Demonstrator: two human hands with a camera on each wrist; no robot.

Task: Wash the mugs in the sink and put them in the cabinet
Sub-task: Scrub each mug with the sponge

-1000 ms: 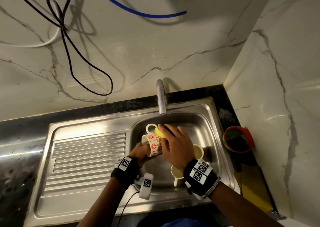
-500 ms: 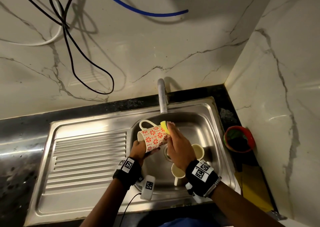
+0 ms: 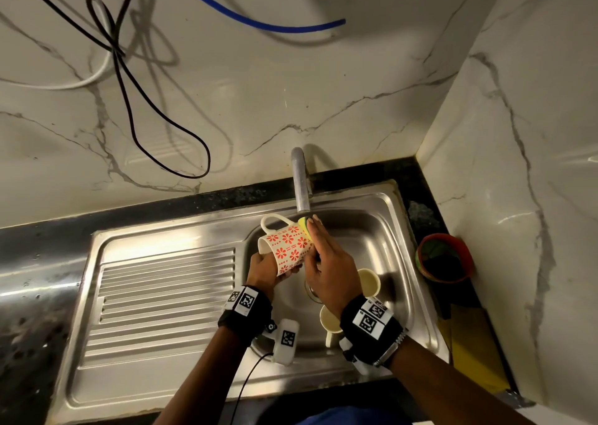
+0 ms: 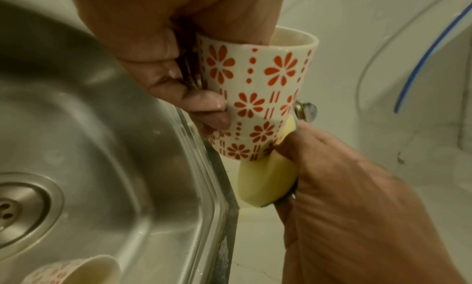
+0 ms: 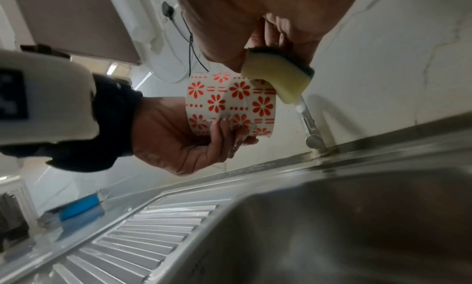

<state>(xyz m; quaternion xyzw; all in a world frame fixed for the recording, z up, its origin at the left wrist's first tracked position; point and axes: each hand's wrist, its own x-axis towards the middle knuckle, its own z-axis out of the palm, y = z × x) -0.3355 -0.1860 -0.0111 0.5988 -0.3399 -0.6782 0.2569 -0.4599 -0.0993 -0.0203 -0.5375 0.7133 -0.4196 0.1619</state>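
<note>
Above the sink (image 3: 382,217), head view: left hand (image 3: 263,271) grips the flowered mug (image 3: 288,246) on its side; right hand (image 3: 330,262) presses a sponge (image 3: 303,225) against its base. Wrist views: left fingers (image 4: 204,104) curl round the mug wall; right hand pinches the sponge, bent over the mug's bottom edge.

Over the sink basin (image 3: 385,230) the middle is crowded: the flowered mug (image 3: 288,246) is held tilted just under the tap spout (image 3: 301,181), with the left hand (image 3: 263,269) and the right hand (image 3: 330,262) closing it in from both sides. A sponge (image 3: 304,225) sits between the mug's base and the spout. On the basin floor two cream mugs (image 3: 369,282) stand near the drain, blocking its right and near parts. The ribbed drainboard (image 3: 168,295) on the left lies open. A red bowl (image 3: 445,258) fills the desk corner by the right wall.
</note>
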